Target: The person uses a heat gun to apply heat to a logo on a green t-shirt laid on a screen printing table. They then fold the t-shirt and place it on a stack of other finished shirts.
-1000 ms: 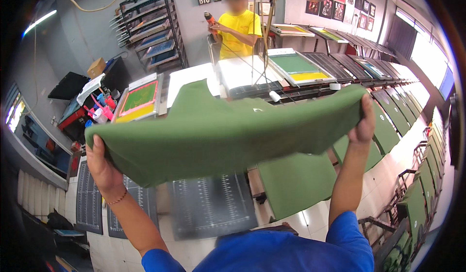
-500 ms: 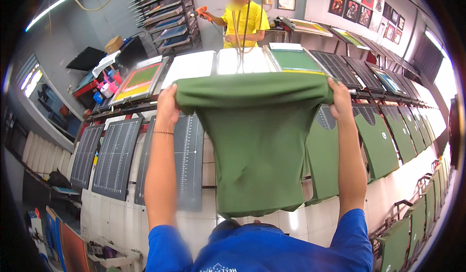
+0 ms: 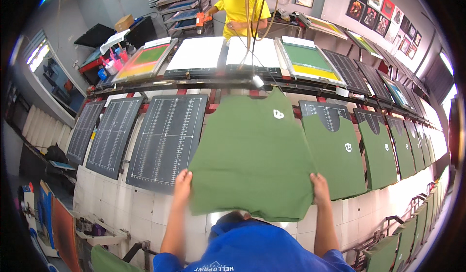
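Observation:
A green shirt panel [image 3: 252, 155] with a small white emblem near its upper right is spread out in front of me, its top end by the rail. My left hand [image 3: 183, 184] is closed on the panel's left edge, near the lower end. On the opposite edge, my right hand [image 3: 319, 187] grips the cloth at about the same height. Whatever lies beneath the panel is hidden. Just left of it is a bare dark printing board [image 3: 167, 141] with white grid marks. Another green panel [image 3: 335, 160] lies on a board to the right, beside my right hand.
Beyond the rail [image 3: 194, 85] stand white-topped boards [image 3: 196, 53] and framed screens [image 3: 310, 60]. A person in yellow [image 3: 240, 9] holds an orange heat gun [image 3: 201, 18] there. Cords hang in the centre. More green panels [image 3: 403, 238] hang over boards at lower right.
Both hands have come down and toward me, now holding the panel's lower sides. The panel was bunched at its top and is now spread flatter, with its emblem showing.

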A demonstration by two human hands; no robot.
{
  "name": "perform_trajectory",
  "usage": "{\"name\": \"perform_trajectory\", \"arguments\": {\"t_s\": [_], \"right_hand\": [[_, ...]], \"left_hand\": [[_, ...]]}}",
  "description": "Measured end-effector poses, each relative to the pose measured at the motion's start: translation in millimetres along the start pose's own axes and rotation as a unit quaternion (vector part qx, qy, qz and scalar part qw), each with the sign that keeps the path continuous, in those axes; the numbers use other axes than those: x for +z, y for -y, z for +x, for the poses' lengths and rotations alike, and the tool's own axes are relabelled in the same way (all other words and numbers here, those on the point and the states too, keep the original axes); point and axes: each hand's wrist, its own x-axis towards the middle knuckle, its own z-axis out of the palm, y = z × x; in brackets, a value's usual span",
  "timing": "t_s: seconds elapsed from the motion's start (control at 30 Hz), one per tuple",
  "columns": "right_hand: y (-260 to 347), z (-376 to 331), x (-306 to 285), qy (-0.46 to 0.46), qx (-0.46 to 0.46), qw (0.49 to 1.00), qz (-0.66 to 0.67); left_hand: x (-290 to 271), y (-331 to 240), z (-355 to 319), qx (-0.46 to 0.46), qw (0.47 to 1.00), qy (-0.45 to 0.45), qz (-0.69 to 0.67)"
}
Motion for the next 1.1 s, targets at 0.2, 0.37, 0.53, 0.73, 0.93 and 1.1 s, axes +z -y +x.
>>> {"name": "perform_trajectory", "arguments": {"t_s": [0.2,0.37,0.53,0.73,0.93,1.1], "right_hand": [[-101,-22,-26,0.015,0.074,0.996,0.046],[-102,-51,-34,0.035,0.061,0.994,0.084],[-117,-61,-49,0.028,0.096,0.993,0.06],[-142,-7,-49,-0.04,0.098,0.928,-0.358],[-160,27,-26,0.053,0.162,0.985,-0.017],[-163,-31,-57,0.102,0.235,0.964,0.075]], "left_hand": [[-42,112,-45,-0.1,0.994,-0.017,0.045],[-51,124,-67,-0.113,0.993,-0.016,0.022],[-63,132,-79,-0.126,0.989,0.035,0.067],[-37,145,-38,-0.036,0.927,0.039,0.372],[-31,168,-10,-0.271,0.954,0.123,-0.035],[-73,177,-42,-0.324,0.933,0.136,-0.075]]}}
